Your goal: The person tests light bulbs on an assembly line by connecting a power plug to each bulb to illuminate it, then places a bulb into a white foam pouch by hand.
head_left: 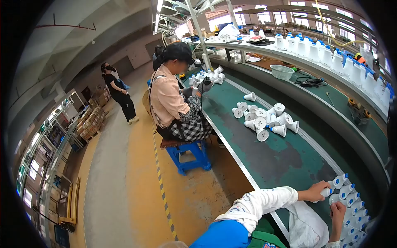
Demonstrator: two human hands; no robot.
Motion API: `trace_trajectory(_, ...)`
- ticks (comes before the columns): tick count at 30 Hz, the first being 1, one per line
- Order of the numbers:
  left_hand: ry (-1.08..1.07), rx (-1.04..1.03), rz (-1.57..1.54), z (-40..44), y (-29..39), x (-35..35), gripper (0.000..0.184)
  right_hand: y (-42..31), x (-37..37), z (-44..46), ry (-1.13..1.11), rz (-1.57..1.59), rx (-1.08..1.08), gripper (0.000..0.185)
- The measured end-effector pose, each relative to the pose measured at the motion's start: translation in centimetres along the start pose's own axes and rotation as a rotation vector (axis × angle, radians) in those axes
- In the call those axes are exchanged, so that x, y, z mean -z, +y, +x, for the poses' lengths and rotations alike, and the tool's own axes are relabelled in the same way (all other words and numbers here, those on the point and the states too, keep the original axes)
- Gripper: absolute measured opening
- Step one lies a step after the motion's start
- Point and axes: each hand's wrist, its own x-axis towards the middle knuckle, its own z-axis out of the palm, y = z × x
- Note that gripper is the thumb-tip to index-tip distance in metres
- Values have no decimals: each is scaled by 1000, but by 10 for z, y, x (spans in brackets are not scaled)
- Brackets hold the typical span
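My left hand, at the end of a white patterned sleeve, is closed around a white cone-shaped lamp housing with a blue tip. Just below it, my right hand has its fingers curled by the rim of another white piece; whether it grips this piece I cannot tell. Beside both hands, several white housings with blue tips stand close together in rows at the right end of the green bench.
A loose cluster of white lamp housings lies mid-bench. A seated co-worker on a blue stool handles a dark tool. Blue-tipped housings line the upper shelf. A mesh basket stands behind the bench. Another person stands in the aisle.
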Motion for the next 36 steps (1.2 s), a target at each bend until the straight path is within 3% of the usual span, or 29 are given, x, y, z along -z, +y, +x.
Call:
trace_trajectory(6, 60, -105, -18, 7, -10, -21, 51, 11, 5, -6, 44, -6, -12, 24)
trace_trajectory(8, -61, 1, -24, 3, -2, -12, 50, 11, 5, -7, 50, 0, -15, 23)
trace_trajectory(12, -90, -54, 150, -1, 14, -14, 56, 11, 2, -9, 42, 5, -9, 23)
trace_trajectory(14, -92, -291, 363, -3, 20, -17, 45, 17, 2, -7, 56, 24, -19, 23)
trace_trajectory(15, -103, -293, 356, -2, 24, -13, 45, 21, 4, -5, 60, 2, -2, 23)
trace_trajectory(18, -402, -412, 653, 12, 29, -6, 25, 26, 8, -12, 110, -58, -13, 21)
trace_trajectory(20, -510, -492, 401, 22, 21, 5, 26, 9, 4, -21, 116, -4, -69, 23)
trace_trajectory(21, -478, -484, 453, 25, 17, 4, 25, 12, 4, -21, 87, 62, -92, 25)
trace_trajectory(24, -440, -186, 612, 24, 50, 6, 34, 13, 1, -23, 142, -101, -47, 31)
trace_trajectory(27, -381, -193, 665, 24, 53, -2, 42, 20, 0, -25, 213, -218, 55, 28)
trace_trajectory(29, -439, -218, 648, 25, 59, -1, 41, 13, -1, -30, 220, -245, 24, 29)
trace_trajectory(32, -557, -212, 363, 32, 54, 4, 35, 13, -6, -32, 255, -258, -11, 29)
trace_trajectory(35, -554, -166, 309, 33, 53, 2, 32, 17, -10, -30, 233, -267, -15, 27)
trace_trajectory(36, -457, -141, 366, 30, 57, 0, 29, 18, -12, -28, 245, -263, -19, 27)
